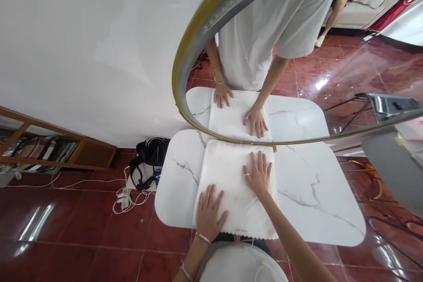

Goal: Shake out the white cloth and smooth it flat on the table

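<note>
A white folded cloth (231,189) with a scalloped edge lies flat on the white marble-patterned table (313,194). It reaches the table's near edge. My left hand (209,213) rests flat on the cloth's near left part, fingers stretched and a little apart. Farther forward, my right hand (258,174) presses flat on the cloth's right side, its fingers spread, with a ring on one of them. Nothing is held in either hand. A large mirror (297,75) standing behind the table repeats both hands and the cloth.
A wooden shelf (95,154) with books stands by the wall at left. A black bag (153,150), white cables (132,200) and a power strip lie left of the table. To the right stands a grey chair (393,172). The mirror shows a seated person.
</note>
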### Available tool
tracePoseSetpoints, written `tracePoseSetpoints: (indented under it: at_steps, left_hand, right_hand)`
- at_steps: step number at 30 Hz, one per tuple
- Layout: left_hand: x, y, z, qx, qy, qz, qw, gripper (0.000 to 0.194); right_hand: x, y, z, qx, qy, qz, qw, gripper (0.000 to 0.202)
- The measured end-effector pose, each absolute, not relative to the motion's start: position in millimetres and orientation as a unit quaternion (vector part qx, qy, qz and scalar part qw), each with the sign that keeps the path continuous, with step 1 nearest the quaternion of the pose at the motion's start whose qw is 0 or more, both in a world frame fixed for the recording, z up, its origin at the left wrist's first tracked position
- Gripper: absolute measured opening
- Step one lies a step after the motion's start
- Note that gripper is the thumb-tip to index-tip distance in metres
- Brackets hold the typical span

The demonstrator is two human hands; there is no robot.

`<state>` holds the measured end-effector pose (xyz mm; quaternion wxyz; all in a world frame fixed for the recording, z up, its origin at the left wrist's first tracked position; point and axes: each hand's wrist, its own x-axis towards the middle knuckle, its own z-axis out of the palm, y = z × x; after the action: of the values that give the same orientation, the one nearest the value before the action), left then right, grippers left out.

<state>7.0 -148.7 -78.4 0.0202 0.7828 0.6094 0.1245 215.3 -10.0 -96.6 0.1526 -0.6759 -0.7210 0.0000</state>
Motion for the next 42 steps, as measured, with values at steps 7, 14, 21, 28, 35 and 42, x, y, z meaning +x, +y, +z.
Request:
tracePoseSetpoints:
  at_steps: [7,14,21,28,35,42]
  left_hand:
    - [-63.1,-167.3,-75.6,0.744,0.662,0.093,0.008,0.06]
    - [-92.8,-177.6,-67.7,0.712,0.692,0.111,0.047,0.058]
    - [-79.4,-68.9,-75.9,0.715,0.676,0.159,0.077,0.051]
    - [-100.4,29.2,-80.7,0.716,0.687,0.107,0.06,0.054]
    - [-108.9,78.6,-78.1,0.708,0.695,0.113,0.055,0.053]
    - [-116.8,105.8,-76.1,0.687,0.716,0.107,0.06,0.046]
  right_hand:
    - [128.6,-3.7,-91.6,-0.598,-0.784,0.036,0.163,0.064]
    - [90.4,-4.0,-89.6,-0.57,-0.803,0.052,0.167,0.065]
    - [85.3,2.4,-89.8,-0.573,-0.8,0.04,0.174,0.066]
    - [63.0,31.0,-87.6,-0.591,-0.788,0.04,0.168,0.059]
    - [31.9,87.5,-85.0,-0.619,-0.772,0.093,0.108,0.057]
    - [15.4,126.3,-86.8,-0.609,-0.783,0.1,0.076,0.053]
